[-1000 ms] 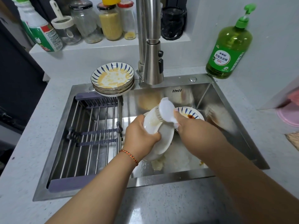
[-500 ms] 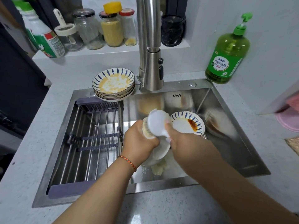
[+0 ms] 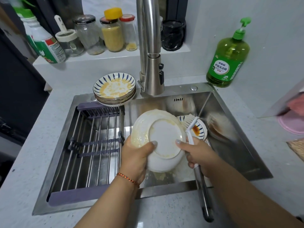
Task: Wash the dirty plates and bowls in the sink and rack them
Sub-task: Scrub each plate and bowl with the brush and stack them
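Stack of soiled plates (image 3: 114, 89) at sink's (image 3: 230, 145) back-left rim, beside faucet (image 3: 152, 76); rack (image 3: 92, 145) spans left half. White plate (image 3: 160, 139) held over basin, underside up: left hand (image 3: 136, 155) grips its left rim, right hand (image 3: 199, 153) thumb on base, fingers curled round brush (image 3: 191, 127). Patterned bowl (image 3: 199, 129) partly hidden behind.

Brushed steel sink (image 3: 230, 162), satin sheen, streaked with residue. Polished metal faucet (image 3: 152, 46) – smooth and reflective. Glossy white ceramic plate (image 3: 162, 139), underside up, smeared yellow near the rim. Matt white plastic brush (image 3: 191, 129) with pale bristles. Steel rods on the drying rack (image 3: 92, 145), dull purple plastic ends. Speckled grey countertop (image 3: 24, 178) – smooth. Translucent green plastic soap bottle (image 3: 228, 60), shiny.
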